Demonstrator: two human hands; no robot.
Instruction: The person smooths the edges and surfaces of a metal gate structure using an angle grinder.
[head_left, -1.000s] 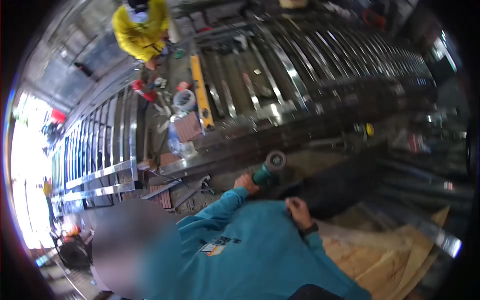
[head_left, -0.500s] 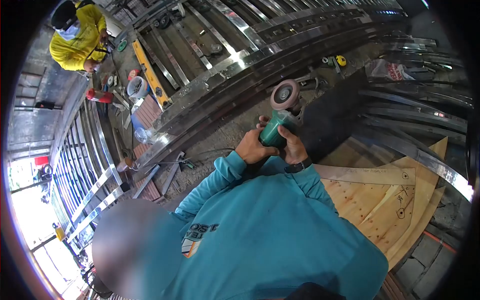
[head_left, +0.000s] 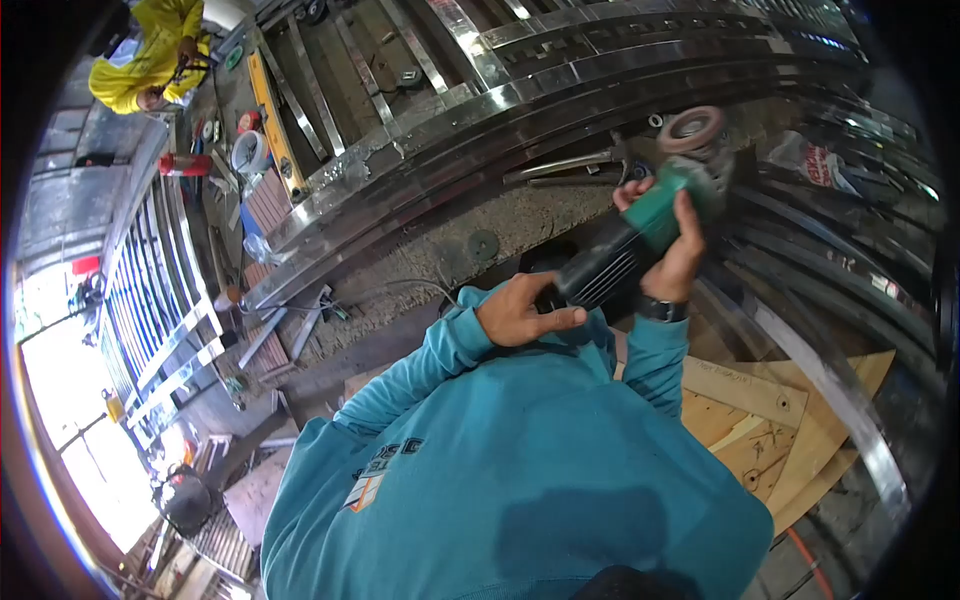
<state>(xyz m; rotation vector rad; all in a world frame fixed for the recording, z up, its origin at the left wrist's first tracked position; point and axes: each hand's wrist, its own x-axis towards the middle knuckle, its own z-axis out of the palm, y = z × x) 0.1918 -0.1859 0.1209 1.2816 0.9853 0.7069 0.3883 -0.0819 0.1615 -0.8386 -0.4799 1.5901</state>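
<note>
Near the upper right of the frame, an angle grinder (head_left: pixel 640 235) with a green and black body is held up at a slant, its reddish-brown disc (head_left: pixel 693 128) at the top end. The left hand (head_left: pixel 518 312) grips the black rear end, thumb laid along it; the right hand (head_left: pixel 672 258), a dark watch on its wrist, closes around the green front part just below the disc. Left of the right hand, a loose round disc (head_left: pixel 483 246) lies on the gritty floor. A long metal frame (head_left: pixel 478 104) crosses the top, with a yellow level (head_left: pixel 272 125) at upper left near a person in yellow (head_left: pixel 158 55). At lower right lies a marked plywood sheet (head_left: pixel 742 418)
</note>
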